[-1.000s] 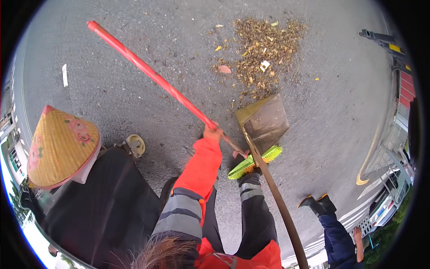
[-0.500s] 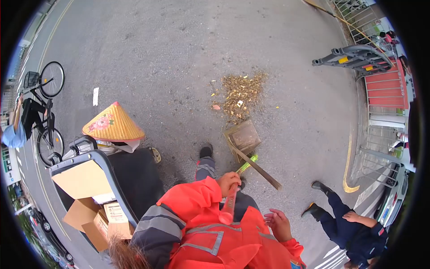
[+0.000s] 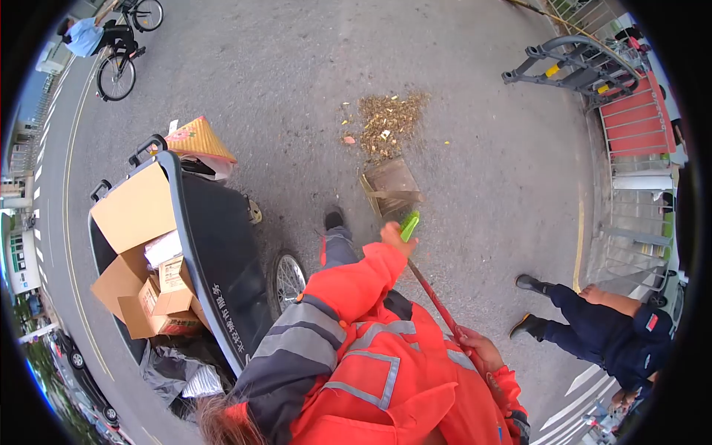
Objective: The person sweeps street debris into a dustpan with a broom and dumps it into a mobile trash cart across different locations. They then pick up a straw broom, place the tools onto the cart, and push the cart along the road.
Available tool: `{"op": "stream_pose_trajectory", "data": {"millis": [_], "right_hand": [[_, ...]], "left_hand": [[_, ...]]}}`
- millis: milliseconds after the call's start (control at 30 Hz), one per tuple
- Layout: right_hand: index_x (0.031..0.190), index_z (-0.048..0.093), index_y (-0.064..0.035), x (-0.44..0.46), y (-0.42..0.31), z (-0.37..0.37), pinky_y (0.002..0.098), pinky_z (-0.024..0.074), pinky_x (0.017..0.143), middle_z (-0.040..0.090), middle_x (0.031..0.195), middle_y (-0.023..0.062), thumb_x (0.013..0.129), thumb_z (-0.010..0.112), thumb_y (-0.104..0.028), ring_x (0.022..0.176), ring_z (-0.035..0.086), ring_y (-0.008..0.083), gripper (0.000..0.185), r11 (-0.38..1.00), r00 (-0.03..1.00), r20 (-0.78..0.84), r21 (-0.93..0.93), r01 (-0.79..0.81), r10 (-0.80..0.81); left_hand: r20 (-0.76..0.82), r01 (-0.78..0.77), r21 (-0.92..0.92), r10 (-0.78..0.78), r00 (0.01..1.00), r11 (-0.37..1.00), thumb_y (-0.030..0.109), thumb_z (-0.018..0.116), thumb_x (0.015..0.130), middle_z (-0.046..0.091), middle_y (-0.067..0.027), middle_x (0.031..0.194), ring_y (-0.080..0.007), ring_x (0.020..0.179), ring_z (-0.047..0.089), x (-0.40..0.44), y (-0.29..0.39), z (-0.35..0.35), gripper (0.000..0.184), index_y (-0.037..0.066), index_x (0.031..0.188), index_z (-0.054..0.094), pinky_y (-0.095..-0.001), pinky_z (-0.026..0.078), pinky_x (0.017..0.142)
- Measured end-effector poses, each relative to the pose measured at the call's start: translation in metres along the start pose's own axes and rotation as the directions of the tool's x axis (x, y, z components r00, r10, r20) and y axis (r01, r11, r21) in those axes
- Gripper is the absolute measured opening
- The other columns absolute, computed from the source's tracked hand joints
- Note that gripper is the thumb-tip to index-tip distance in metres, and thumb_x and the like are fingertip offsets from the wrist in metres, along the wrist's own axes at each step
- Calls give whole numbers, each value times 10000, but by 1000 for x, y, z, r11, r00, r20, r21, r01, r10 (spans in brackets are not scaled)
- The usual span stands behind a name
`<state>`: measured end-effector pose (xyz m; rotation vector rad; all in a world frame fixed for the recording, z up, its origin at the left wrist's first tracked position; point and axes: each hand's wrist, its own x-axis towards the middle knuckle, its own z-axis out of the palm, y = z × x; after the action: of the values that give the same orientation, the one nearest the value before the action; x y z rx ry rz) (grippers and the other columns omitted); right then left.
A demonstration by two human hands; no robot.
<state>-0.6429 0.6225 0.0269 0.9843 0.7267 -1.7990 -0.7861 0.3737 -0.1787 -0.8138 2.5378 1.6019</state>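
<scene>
My left hand (image 3: 399,239) is closed around the broom's handle just behind its green brush head (image 3: 409,225). The reddish broom handle (image 3: 437,302) slants down to the right, where my right hand (image 3: 480,351) grips it. Just beyond the brush head, a brown box-shaped dustpan (image 3: 391,182) sits on the asphalt; its own handle cannot be made out. Touching or close to its far side is a pile of dry leaves (image 3: 389,122) with some pale scraps.
A dark wheeled bin (image 3: 222,245) with cardboard boxes (image 3: 137,211) stands at left, a straw hat (image 3: 200,141) behind it. A cyclist (image 3: 93,35) is at upper left. At right are a person in dark clothes (image 3: 593,326), a grey rack (image 3: 571,67) and metal fencing (image 3: 630,119).
The broom has swung round: its handle now runs to my right hand, which was empty half a second ago. My left hand has moved up beside the brush head. The cyclist has moved upward in view.
</scene>
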Motion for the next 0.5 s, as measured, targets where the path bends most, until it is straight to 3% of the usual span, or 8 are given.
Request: {"op": "stream_pose_trajectory", "data": {"millis": [33, 100, 233, 300, 333, 400, 467, 500], "right_hand": [[1255, 339, 26, -4, 13, -3, 219, 480, 615, 565, 1035, 168, 832, 522, -62, 883, 590, 225, 469, 1000, 1000, 6, 5, -1, 1], [1196, 414, 43, -8, 35, 2, 255, 493, 646, 591, 977, 136, 831, 511, -55, 781, 599, 178, 391, 1000, 981, -193, -9, -4, 2], [1157, 461, 42, 10, 46, -31, 284, 495, 690, 592, 975, 114, 832, 501, -53, 774, 594, 159, 341, 979, 967, -241, -165, -124, 82], [1127, 481, 36, -7, 27, 21, 273, 490, 706, 595, 926, 80, 835, 500, -55, 777, 588, 142, 307, 874, 935, -334, -482, -62, -119], [1127, 481, 36, -11, 27, 25, 273, 490, 706, 595, 926, 80, 835, 500, -55, 777, 588, 142, 307, 869, 936, -333, -489, -70, -112], [1096, 494, 26, -19, 33, 32, 265, 476, 677, 583, 870, 47, 838, 501, -61, 757, 571, 127, 273, 710, 915, -363, -690, -138, -174], [1083, 496, 19, -36, 30, 65, 242, 452, 616, 565, 833, 28, 843, 500, -67, 701, 543, 104, 255, 794, 914, -360, -604, -77, -185], [1076, 498, 16, -43, 29, 73, 231, 441, 585, 556, 814, 19, 845, 500, -69, 673, 528, 93, 246, 831, 911, -363, -555, -44, -194]], "left_hand": [[-150, -66, 4, 66, 987, 998, 194, 793, 536, 420, -215, 1154, -346, 1024, 464, 17, 18, -12, 633, 27, 1051, 465, -401, 409, 858], [-69, -297, 16, 297, 952, 955, 189, 794, 541, 356, -227, 1252, -376, 1113, 409, 40, 58, -27, 676, 84, 1115, 453, -407, 375, 923], [137, -482, 185, 464, 875, 856, 202, 786, 569, 384, -218, 1259, -378, 1112, 429, 69, 69, 11, 574, 117, 1067, 514, -398, 394, 907], [357, -571, 16, 529, 770, 821, 249, 789, 607, 533, -178, 1084, -339, 1013, 517, 88, 43, 38, 414, 105, 936, 581, -388, 421, 857], [349, -563, 20, 522, 778, 826, 249, 789, 607, 533, -178, 1084, -339, 1013, 517, 87, 59, 22, 414, 105, 936, 581, -388, 421, 857], [498, -214, -26, 198, 844, 977, 296, 773, 664, 608, -93, 847, -238, 827, 590, 84, 84, -12, 308, 85, 780, 581, -344, 456, 751], [91, -244, -365, 296, 951, 898, 307, 729, 733, 578, -13, 717, -133, 705, 569, 108, 44, -24, 287, 88, 743, 544, -279, 451, 651], [143, -200, -415, 280, 949, 888, 291, 705, 760, 557, 10, 703, -109, 685, 551, 118, 48, -56, 267, 94, 722, 528, -264, 448, 628]]}}
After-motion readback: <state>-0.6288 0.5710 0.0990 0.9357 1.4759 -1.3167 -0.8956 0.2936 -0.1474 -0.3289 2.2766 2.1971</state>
